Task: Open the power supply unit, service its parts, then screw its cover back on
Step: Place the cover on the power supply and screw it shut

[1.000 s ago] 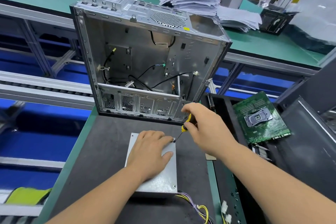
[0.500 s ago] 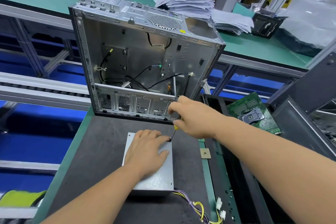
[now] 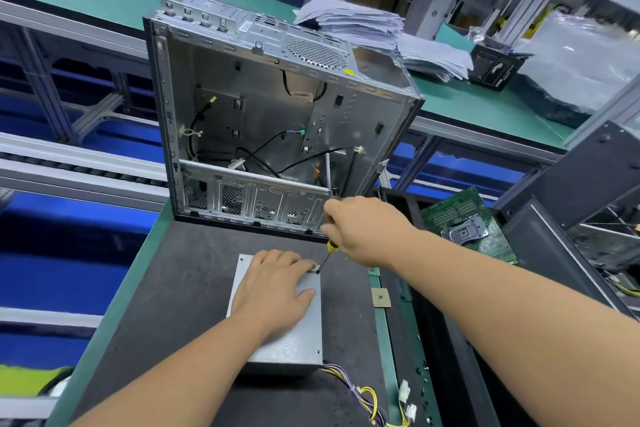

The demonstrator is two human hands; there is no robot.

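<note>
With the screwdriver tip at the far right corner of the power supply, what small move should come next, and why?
Probably turn the screwdriver in place with the right hand. Its tip already sits at the corner of the power supply cover, and the left hand lies flat on the cover, steadying it. Whether the screw is going in or out cannot be told.

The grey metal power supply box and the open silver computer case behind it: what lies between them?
In the head view, only a bare strip of dark mat separates the grey metal power supply box from the open silver computer case; the right hand, holding a yellow-handled screwdriver, hangs above it.
</note>
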